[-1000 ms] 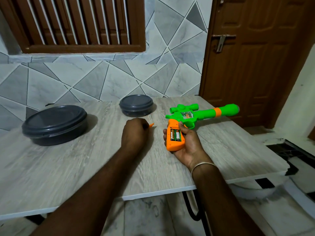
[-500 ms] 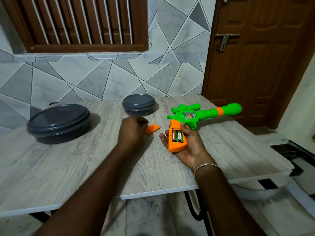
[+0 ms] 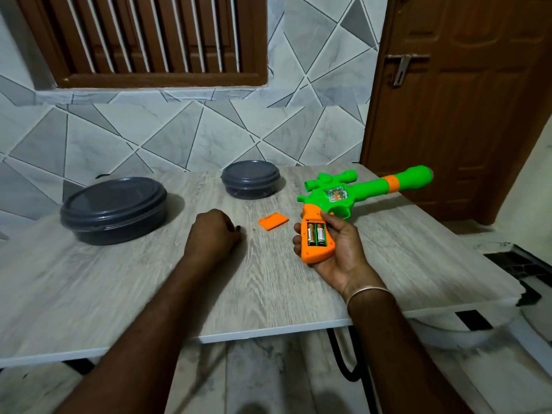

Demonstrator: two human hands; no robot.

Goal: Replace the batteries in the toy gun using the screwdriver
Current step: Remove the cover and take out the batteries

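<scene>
**Battery bay open, cover lying loose on the table**

The toy gun [image 3: 363,191] is bright green plastic with a scope on top, a clear window on its side and an orange band near the muzzle. Its grip is orange. The grip faces up with its battery bay uncovered, and two batteries [image 3: 316,234] sit side by side inside it. The right hand [image 3: 339,252] cradles the grip from below, with the thumb and fingers curled round its edges. The barrel points away over the far right part of the table [image 3: 119,288].

The small orange battery cover [image 3: 273,221] lies flat on the table, just left of the grip and apart from both hands. The left hand [image 3: 213,234] rests knuckles-up on the table with its fingers curled under. Whether it holds anything cannot be told.

Half a second ago the left hand was right at the cover. It has since drawn back to the left, leaving the cover alone on the table. The gun and the right hand have hardly shifted.
</scene>
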